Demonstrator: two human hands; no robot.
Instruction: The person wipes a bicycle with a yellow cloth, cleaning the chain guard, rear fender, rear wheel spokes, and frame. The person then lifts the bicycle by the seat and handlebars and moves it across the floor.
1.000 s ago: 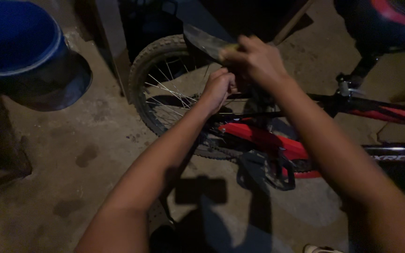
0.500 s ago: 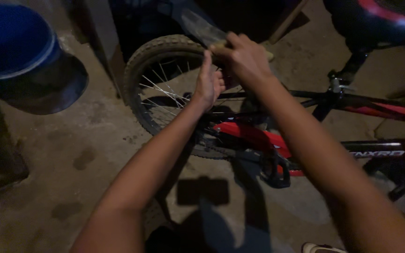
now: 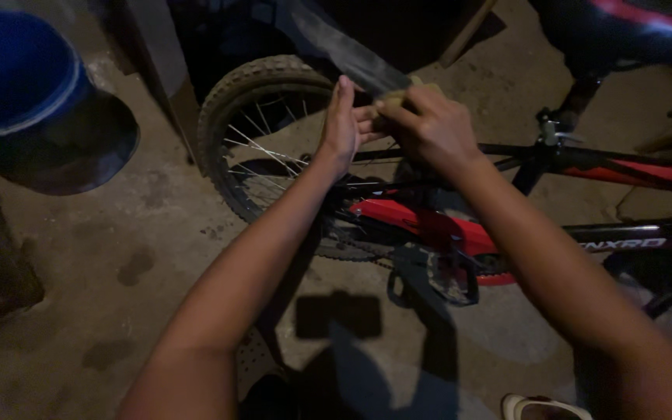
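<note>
Left hand (image 3: 344, 124): your fingers extended flat, pointing to 12 o'clock.
Right hand (image 3: 429, 128): curled closed, touching your left palm.

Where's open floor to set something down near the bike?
The bare concrete floor between the blue plastic barrel and the knobby rear wheel is free. It is crowded around the red chain guard and black pedal, and where the left hand and right hand meet at the dark saddle.
</note>
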